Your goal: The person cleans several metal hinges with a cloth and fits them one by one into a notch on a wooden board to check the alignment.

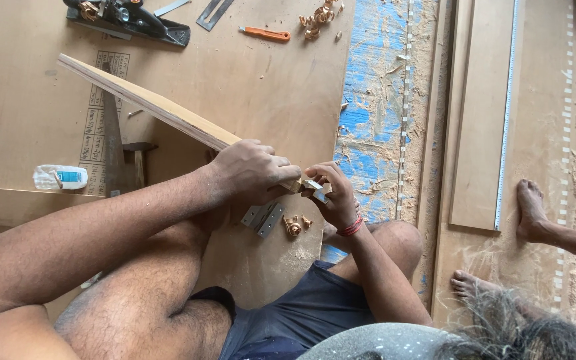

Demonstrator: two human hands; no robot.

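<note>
Head view, looking down: my left hand (251,171) is clenched around the near end of a long board (148,105), which runs away tilted toward 10 o'clock across the plywood floor (21,100). My right hand (335,197), a red band at the wrist, pinches a small metal hinge (315,189) against the tip of the board, fingers closed on it. Just below my hands, at 6 o'clock, a second hinge (262,217) lies flat on the floor, with a few brass screws (295,227) just beside it at 3 o'clock. Far off at 11 o'clock rests a hand plane (128,19); at 12 o'clock lie an orange cutter (265,34) and more screws (316,17). A white bottle (60,177) sits at 9 o'clock, well apart from my hands. At 3 o'clock, past a sawdust-strewn blue strip (371,100), another person's bare feet (531,210) stand near a plank (481,113).
</note>
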